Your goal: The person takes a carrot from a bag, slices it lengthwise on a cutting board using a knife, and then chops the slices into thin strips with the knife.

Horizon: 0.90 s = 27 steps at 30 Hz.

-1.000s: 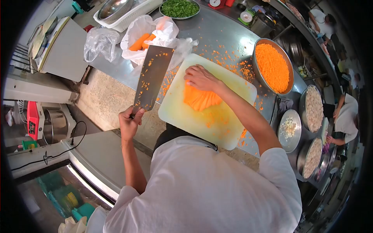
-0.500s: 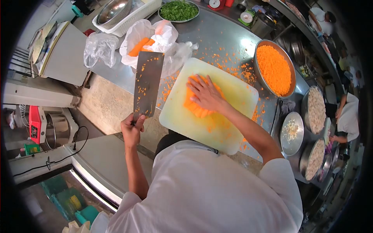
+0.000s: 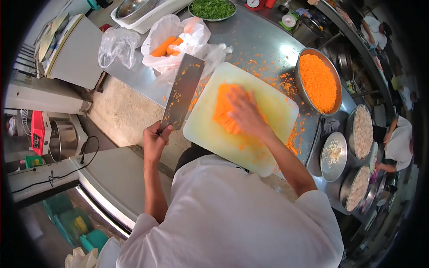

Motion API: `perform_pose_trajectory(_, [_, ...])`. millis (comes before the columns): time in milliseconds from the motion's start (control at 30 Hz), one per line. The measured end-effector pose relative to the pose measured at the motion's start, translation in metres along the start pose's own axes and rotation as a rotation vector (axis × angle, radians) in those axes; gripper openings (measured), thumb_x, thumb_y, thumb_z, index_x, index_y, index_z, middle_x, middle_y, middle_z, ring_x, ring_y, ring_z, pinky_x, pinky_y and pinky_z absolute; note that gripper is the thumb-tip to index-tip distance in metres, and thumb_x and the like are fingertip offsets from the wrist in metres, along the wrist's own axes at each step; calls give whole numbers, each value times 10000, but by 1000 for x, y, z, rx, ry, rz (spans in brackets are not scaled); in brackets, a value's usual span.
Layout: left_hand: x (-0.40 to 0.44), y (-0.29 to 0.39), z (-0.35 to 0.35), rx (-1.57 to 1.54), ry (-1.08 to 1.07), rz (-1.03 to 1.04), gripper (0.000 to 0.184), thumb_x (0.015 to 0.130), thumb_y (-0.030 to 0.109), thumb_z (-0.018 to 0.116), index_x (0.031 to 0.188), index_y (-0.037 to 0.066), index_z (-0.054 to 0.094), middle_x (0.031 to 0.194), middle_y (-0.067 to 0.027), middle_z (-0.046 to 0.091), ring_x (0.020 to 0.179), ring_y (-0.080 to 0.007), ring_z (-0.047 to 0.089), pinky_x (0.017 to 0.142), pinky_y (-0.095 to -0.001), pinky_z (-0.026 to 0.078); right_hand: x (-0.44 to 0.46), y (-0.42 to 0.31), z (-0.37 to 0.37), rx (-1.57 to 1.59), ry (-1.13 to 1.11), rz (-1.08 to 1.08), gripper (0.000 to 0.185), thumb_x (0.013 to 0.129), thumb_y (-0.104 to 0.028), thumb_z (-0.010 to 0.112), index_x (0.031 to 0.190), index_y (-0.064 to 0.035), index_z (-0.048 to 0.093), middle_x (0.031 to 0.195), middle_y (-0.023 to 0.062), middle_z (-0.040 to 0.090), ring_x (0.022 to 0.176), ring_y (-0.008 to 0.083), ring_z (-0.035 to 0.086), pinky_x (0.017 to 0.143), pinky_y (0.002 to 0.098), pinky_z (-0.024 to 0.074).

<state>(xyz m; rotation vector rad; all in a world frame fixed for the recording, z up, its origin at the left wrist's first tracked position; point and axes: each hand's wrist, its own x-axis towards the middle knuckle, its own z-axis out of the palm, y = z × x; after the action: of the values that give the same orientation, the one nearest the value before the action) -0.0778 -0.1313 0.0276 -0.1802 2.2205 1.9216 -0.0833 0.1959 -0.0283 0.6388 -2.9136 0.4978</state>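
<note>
My left hand (image 3: 156, 139) is wrapped round the handle of a cleaver (image 3: 183, 89), whose broad blade points up, with orange bits stuck to it. The blade is beside the left edge of a pale cutting board (image 3: 203, 123). On the board lies a flattened pile of thin orange slices (image 3: 222, 107), apparently carrot. My right hand (image 3: 246, 109) rests over the pile with its fingers spread and slightly blurred by motion; part of the pile is hidden beneath it.
Behind the board, a plastic bag (image 3: 154, 33) holds whole carrots (image 3: 163, 46). A bowl of chopped orange bits (image 3: 318, 82) stands right, near a bowl of pale bits (image 3: 334, 154). Chopped greens (image 3: 212, 8) fill a plate at the back. A co-worker (image 3: 399, 143) stands far right.
My right hand has gone from bunched fingers at the pile's upper edge to lying spread over it. The cleaver tilted upright, then leaned right again, still in my left hand.
</note>
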Motion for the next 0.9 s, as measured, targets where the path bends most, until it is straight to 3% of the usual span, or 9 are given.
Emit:
perform_pose_trajectory(33, [0,2,1,101,-9,9,126,876,71,655,777,3,618,554,27,480,465,-42,400,425,-231,311,-6,6,-10,22,160,83,508,935,-243,510,1388,-29,434,1494,169,338,1385,340,304,1151,524,164])
perform_pose_trajectory(100, [-3,0,3,199,-32,4,137,880,73,647,767,3,613,555,27,476,461,-41,395,424,-232,305,-27,18,-27,193,366,405,459,848,-127,624,1281,-6,535,1319,206,498,1146,378,524,1003,482,402])
perform_pose_trajectory(133, [-4,-2,4,219,-46,-17,146,884,79,641,763,2,611,554,26,471,456,-44,393,421,-236,304,-43,25,-32,189,356,416,459,848,-127,624,1281,-6,535,1319,206,498,1146,378,524,1003,482,402])
perform_pose_trajectory(200, [-2,-6,9,235,-72,-32,155,888,84,635,759,1,609,552,26,465,451,-46,390,419,-240,303,-77,32,-36,228,125,698,457,777,-62,688,1213,12,573,1142,186,580,920,319,609,834,411,504])
perform_pose_trajectory(333, [5,-15,21,292,-91,-86,157,869,80,640,745,-9,604,546,5,480,437,-61,421,417,-258,334,-100,9,-7,334,213,783,569,677,6,769,1215,-12,588,1106,132,586,833,230,638,751,314,545])
perform_pose_trajectory(600, [24,-15,37,377,-116,-60,152,854,88,636,768,-33,601,547,-58,531,438,-96,502,432,-292,387,-87,-5,0,397,280,816,608,692,21,772,1260,-2,556,1174,125,556,829,184,627,694,274,564])
perform_pose_trajectory(700, [26,-17,43,499,-108,-26,155,852,113,635,793,-28,607,571,-127,566,454,-184,542,473,-346,420,-80,-8,-1,433,301,836,685,654,8,805,1286,-12,541,1199,128,545,833,181,626,699,281,566])
perform_pose_trajectory(767, [25,-24,47,568,-83,107,154,850,135,636,827,-15,616,631,-188,591,513,-307,567,528,-400,445,-75,-7,0,503,307,874,731,630,-3,824,1300,-18,532,1213,129,538,844,181,625,702,283,567])
perform_pose_trajectory(900, [20,-16,57,663,-116,66,148,849,141,638,843,-7,625,666,-205,600,582,-374,578,558,-428,450,-70,-10,-12,430,279,890,769,611,-11,840,1312,-49,527,1198,123,549,860,187,621,705,290,564])
